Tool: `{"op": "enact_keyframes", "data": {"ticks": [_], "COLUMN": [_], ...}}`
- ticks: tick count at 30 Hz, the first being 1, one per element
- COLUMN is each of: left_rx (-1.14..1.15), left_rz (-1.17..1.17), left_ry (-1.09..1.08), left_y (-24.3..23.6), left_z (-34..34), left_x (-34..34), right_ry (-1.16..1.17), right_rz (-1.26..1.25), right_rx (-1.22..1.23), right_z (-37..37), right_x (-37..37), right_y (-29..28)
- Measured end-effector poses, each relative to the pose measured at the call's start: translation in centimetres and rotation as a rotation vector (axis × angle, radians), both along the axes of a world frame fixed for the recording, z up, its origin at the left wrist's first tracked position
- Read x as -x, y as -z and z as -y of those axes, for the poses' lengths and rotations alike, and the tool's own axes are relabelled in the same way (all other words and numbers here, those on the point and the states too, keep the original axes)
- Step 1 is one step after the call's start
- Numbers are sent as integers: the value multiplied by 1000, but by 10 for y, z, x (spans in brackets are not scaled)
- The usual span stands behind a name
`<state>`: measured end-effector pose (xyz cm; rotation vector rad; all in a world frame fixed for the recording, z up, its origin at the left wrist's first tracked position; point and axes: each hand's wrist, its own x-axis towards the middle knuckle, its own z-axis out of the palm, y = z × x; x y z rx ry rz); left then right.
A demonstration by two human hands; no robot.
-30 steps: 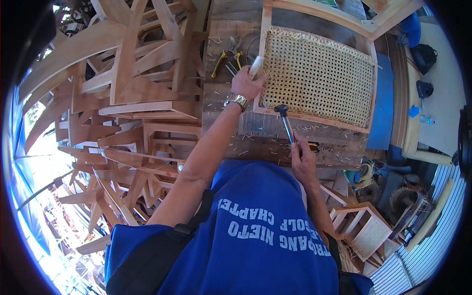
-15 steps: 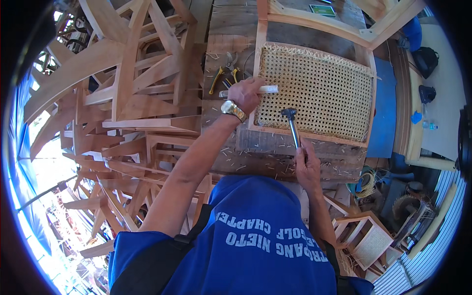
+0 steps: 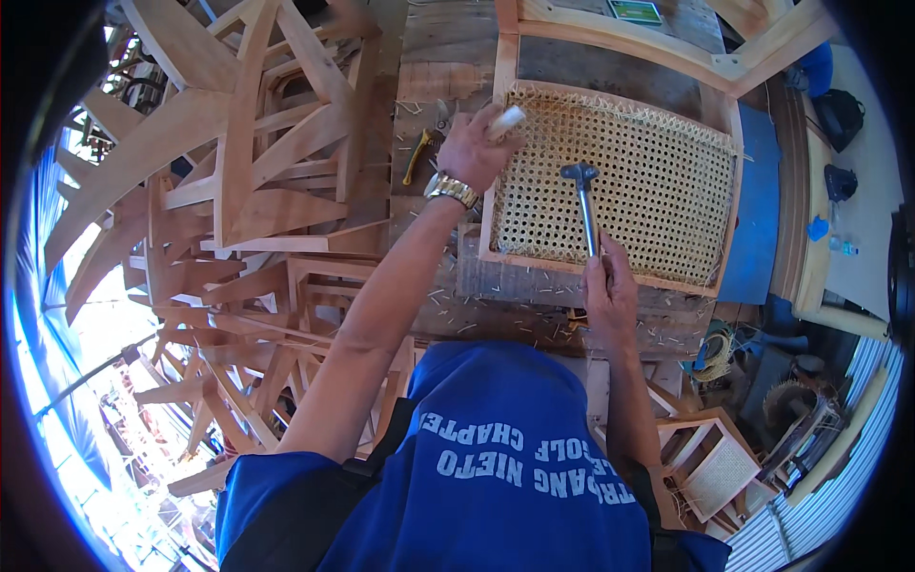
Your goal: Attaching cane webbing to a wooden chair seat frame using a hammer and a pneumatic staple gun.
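Note:
My left hand point(image 3: 477, 153), with a metal watch on its wrist, is closed around a short pale stick point(image 3: 508, 120) near the upper left corner of a woven cane panel point(image 3: 639, 191). The stick's whitish end points up and right over the cane. In my right hand point(image 3: 612, 281) is a hammer point(image 3: 587, 208), gripped by its handle. Its dark head hovers over the left-middle of the weave, and I cannot tell how high. A light wooden chair frame point(image 3: 610, 274) surrounds the panel, and frayed cane ends stick out along its far edge.
Yellow-handled pruning shears point(image 3: 416, 157) lie left of the panel, partly hidden by my left hand. Cane scraps litter the wooden workbench point(image 3: 515, 319). Unfinished chair frames point(image 3: 243, 143) are piled on the left. At the lower right stands a small cane-panelled chair point(image 3: 715, 467) near a circular saw blade point(image 3: 786, 405).
My left hand has moved up along the panel's left side, and its stick now tilts upward. The hammer and my right hand have shifted up and slightly right.

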<state>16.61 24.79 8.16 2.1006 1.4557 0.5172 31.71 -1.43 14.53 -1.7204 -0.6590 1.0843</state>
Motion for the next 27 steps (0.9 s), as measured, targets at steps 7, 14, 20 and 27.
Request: {"op": "enact_keyframes", "data": {"ticks": [7, 14, 20, 27], "left_rx": [-188, -228, -66, -85], "left_rz": [129, 16, 236, 120], "left_ry": [-408, -75, -403, -212], "left_y": [-3, 4, 19, 15], "left_z": [-36, 13, 11, -3], "left_x": [9, 4, 18, -8], "right_ry": [29, 22, -32, -3], "right_rz": [-29, -23, -25, -53], "right_rx": [-8, 33, -2, 25], "right_z": [3, 10, 13, 11], "right_x": [-7, -4, -5, -5], "right_y": [1, 10, 9, 13]}}
